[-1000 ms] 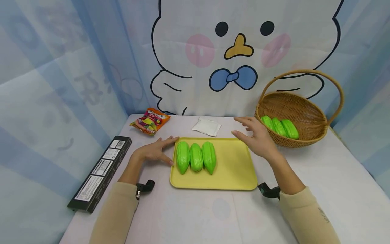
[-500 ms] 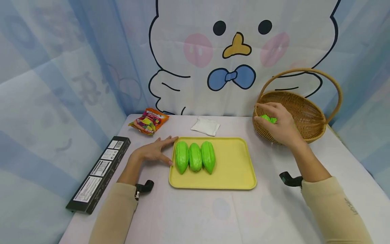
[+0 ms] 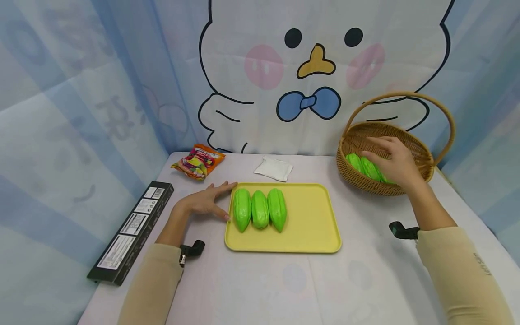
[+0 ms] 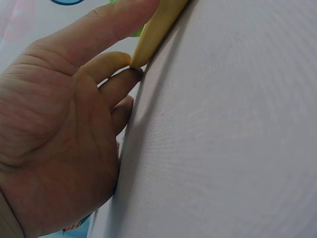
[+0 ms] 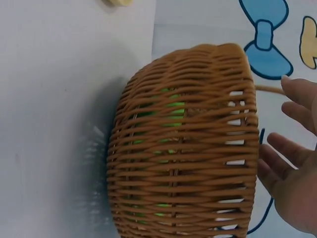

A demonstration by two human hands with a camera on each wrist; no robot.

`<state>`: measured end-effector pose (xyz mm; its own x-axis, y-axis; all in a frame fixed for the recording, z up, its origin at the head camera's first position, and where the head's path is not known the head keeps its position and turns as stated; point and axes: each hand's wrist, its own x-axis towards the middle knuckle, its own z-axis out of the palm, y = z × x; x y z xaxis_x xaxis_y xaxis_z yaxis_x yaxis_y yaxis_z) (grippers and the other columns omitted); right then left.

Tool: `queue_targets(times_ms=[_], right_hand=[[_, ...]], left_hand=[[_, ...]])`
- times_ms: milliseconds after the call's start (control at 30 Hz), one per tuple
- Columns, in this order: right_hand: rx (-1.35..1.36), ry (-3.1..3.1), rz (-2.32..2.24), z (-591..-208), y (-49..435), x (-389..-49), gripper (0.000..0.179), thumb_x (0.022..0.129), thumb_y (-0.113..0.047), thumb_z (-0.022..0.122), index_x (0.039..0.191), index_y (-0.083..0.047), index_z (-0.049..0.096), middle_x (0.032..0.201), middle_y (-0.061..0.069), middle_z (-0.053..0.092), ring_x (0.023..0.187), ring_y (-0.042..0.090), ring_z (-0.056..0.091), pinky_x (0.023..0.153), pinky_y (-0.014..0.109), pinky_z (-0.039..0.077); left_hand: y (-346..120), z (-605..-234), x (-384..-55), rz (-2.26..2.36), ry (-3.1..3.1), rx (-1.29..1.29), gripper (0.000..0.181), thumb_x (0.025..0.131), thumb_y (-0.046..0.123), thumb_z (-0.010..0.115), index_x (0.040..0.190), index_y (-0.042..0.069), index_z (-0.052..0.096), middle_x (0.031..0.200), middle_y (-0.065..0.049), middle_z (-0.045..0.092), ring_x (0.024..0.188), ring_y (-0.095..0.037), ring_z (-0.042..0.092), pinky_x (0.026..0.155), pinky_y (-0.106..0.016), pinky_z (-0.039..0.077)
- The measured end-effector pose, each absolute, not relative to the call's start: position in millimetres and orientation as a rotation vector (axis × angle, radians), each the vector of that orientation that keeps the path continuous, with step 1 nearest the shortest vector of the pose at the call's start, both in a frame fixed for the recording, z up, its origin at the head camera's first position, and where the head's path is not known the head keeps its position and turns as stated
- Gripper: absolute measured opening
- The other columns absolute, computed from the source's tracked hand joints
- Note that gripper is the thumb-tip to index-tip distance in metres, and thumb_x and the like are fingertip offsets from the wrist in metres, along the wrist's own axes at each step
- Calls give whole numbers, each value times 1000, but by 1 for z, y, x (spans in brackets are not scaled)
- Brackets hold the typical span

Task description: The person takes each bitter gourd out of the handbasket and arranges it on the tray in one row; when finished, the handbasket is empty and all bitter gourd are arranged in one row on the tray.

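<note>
My left hand [image 3: 203, 201] rests at the left edge of a yellow tray [image 3: 310, 216]. Its fingers are spread, and in the left wrist view thumb and fingertips touch the tray's rim [image 4: 156, 29]. On the tray's left half lie three glossy green, ribbed, star-fruit-like pieces [image 3: 260, 209], side by side. Over the wicker basket [image 3: 351, 178] at the right hovers my right hand [image 3: 394, 162], fingers extended and holding nothing visible. Similar green pieces [image 3: 355, 162] lie inside, partly covered by that hand. The right wrist view shows the hand [image 5: 297, 173] above the basket's rim.
An orange snack bag [image 3: 199, 161] and a white packet [image 3: 274, 168] lie behind the tray. The long black box [image 3: 132, 232] slants along the left table edge. The basket's tall arched handle [image 3: 406, 94] stands upright beyond the right hand. A printed curtain hangs behind.
From beside the tray's back right corner, my right hand has moved right to the basket, then farther right over it, uncovering some green pieces. My left hand stays at the tray.
</note>
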<state>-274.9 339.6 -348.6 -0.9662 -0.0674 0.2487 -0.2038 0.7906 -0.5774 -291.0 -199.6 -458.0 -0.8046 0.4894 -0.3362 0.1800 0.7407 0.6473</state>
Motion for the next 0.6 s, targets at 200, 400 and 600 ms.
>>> queue_targets(times_ms=[200,400,600], right_hand=[[159,-2796,905,-356,356,-286,69,103,-51,59,159,-12,45,159,29,37,140,55,36,106,75,34],[80,-2889,870,-367,375,-300,73,105,-52,54,161,-8,38,158,34,35,138,56,37,105,76,36],[20,-2951,859,-370,388,-309,72,106,-50,52,160,-4,38,158,35,36,138,57,39,106,76,37]], left_hand=[[-199,-457,-291,841,2443,507,119,70,53,93,165,41,24,177,-6,6,160,-46,-12,122,-75,-8],[-200,-459,-292,832,2452,510,119,69,54,93,165,42,24,177,-5,6,160,-45,-11,122,-76,-7],[-200,-459,-292,846,2448,510,119,68,55,93,165,42,24,177,-5,6,160,-45,-12,122,-75,-8]])
